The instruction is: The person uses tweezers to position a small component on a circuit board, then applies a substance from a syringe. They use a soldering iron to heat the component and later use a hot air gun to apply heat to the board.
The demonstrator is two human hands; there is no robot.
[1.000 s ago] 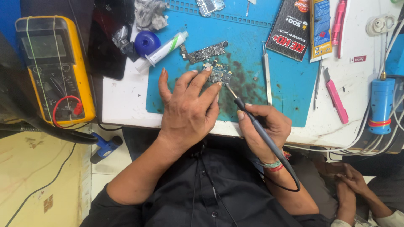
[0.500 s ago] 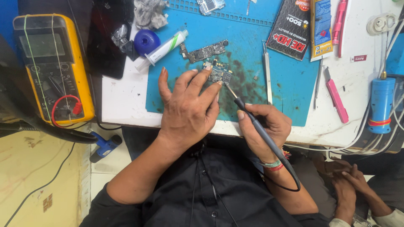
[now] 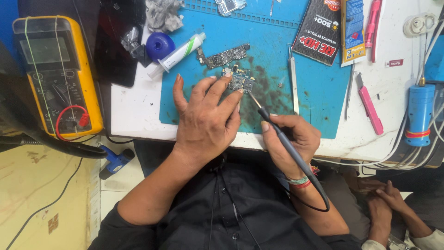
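Observation:
My left hand (image 3: 203, 120) lies flat on the blue work mat (image 3: 314, 88), its fingertips pinning a small circuit board (image 3: 240, 79). My right hand (image 3: 289, 143) grips a dark soldering iron (image 3: 277, 134) like a pen, with its tip touching the board's right edge. The iron's cable loops back past my wrist. A second, longer circuit board (image 3: 223, 57) lies just above the first one.
A yellow multimeter (image 3: 58, 74) stands at the left. A syringe tube (image 3: 178, 54), a blue cap (image 3: 160, 45), tweezers (image 3: 292, 78), a pink tool (image 3: 370, 109), dark packets (image 3: 323, 32) and a blue cylinder (image 3: 418, 113) with cables surround the mat. Another person's hands (image 3: 384, 199) rest at lower right.

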